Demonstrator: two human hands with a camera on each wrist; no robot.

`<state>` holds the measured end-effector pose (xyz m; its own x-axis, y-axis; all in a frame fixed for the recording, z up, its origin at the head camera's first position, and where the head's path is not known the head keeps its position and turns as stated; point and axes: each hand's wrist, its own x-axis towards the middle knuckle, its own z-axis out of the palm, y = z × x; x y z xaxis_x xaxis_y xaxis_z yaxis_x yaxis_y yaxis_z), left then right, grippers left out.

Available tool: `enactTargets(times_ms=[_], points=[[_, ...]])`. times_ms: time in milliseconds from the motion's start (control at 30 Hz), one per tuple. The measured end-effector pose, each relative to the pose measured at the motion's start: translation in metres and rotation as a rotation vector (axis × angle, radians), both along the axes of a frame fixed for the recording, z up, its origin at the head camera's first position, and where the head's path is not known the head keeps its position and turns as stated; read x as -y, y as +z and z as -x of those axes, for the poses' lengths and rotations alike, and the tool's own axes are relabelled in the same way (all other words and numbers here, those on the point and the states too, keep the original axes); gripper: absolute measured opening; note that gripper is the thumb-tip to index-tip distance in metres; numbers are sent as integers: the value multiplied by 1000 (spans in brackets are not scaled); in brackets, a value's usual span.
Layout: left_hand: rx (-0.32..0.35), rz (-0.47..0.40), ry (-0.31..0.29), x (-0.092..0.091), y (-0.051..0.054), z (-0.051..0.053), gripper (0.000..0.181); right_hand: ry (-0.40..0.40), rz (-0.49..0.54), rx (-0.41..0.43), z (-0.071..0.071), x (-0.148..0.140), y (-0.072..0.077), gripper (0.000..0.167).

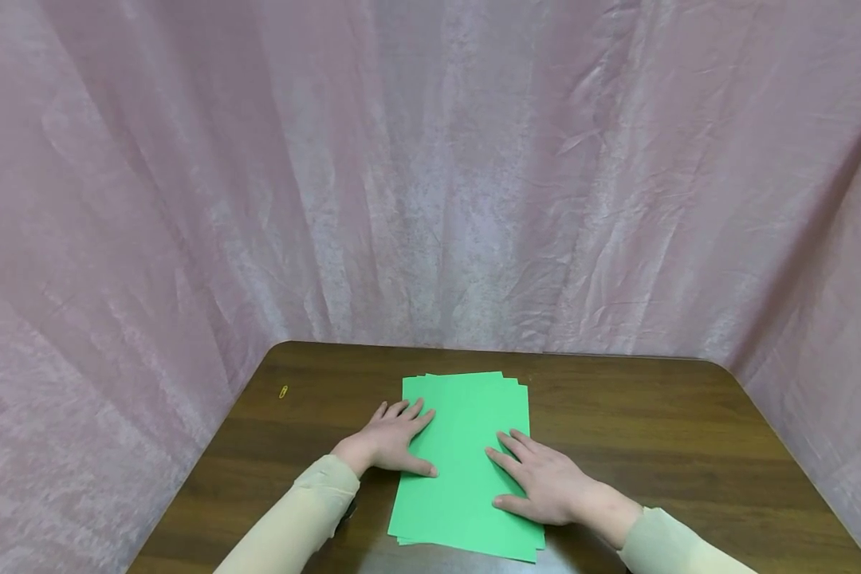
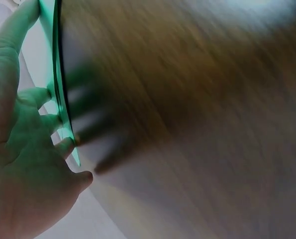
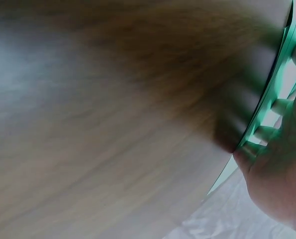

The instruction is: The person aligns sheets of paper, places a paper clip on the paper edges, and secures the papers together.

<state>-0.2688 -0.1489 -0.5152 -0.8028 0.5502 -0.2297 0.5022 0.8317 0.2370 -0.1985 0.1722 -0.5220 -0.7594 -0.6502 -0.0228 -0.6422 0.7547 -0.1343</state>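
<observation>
Only in head view, paperclip (image 1: 283, 392); left hand (image 1: 393, 441), right hand (image 1: 547, 483) wide on green sheets (image 1: 466, 434).

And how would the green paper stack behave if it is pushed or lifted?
The green paper stack may slide apart when pushed, since its corners are staggered. Lifted, it would probably bend, as its edge looks thin.

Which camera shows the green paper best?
The head camera: it looks down on the green paper and shows most of it, with the left hand and right hand on top. Each wrist camera sees it from the side, only a narrow green strip next to that hand.
</observation>
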Motion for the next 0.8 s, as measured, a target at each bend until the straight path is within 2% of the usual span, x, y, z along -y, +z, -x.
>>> enactTargets(times_ms=[200,333,567,800], points=[[-39,-33,-39,-21,-5,0,104,-46,-5,13,-5,-21,2,78],[-39,-22,-71,-29,-3,-4,102,-58,10,18,-8,-31,1,77],[-23,-24,-162,-32,8,-26,104,-74,18,-8,-13,-45,3,76],[20,-33,-252,-33,9,-44,103,-81,21,-18,-20,-55,2,76]])
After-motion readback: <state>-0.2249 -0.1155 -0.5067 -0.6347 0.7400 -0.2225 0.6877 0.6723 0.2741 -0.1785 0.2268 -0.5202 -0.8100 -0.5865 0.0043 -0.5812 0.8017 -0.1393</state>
